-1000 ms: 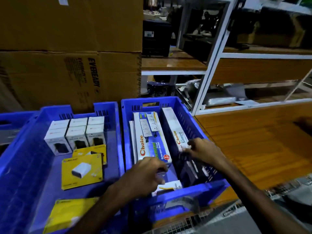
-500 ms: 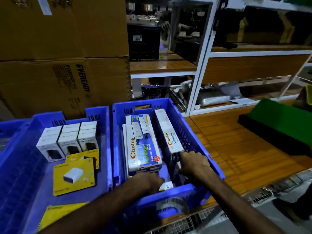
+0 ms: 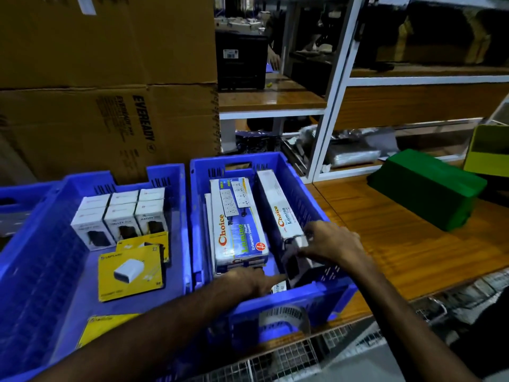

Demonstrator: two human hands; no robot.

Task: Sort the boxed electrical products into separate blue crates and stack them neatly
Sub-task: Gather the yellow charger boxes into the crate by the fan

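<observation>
Two blue crates stand side by side. The right crate (image 3: 278, 307) holds a stack of white-and-blue Choice extension socket boxes (image 3: 237, 224) and one such box (image 3: 278, 205) standing on edge by the right wall. My right hand (image 3: 330, 241) grips a small dark-and-white box (image 3: 296, 260) at the near end of that upright box. My left hand (image 3: 248, 279) reaches into the crate's near end, fingers pointing at the same small box; another small white box (image 3: 279, 287) lies below. The left crate (image 3: 41, 244) holds several white adapter boxes (image 3: 121, 216) and yellow charger packs (image 3: 130, 271).
Big brown Eveready cartons (image 3: 110, 106) rise behind the crates. A white metal shelf frame (image 3: 330, 106) with wooden shelves stands at the back right. A green block (image 3: 429, 188) and a yellow-green box (image 3: 487, 150) lie on the wooden bench (image 3: 399, 244) to the right.
My right hand has lifted the small dark-and-white box a little higher in the right crate. My left hand has stretched its fingers toward it. The view has shifted slightly.
</observation>
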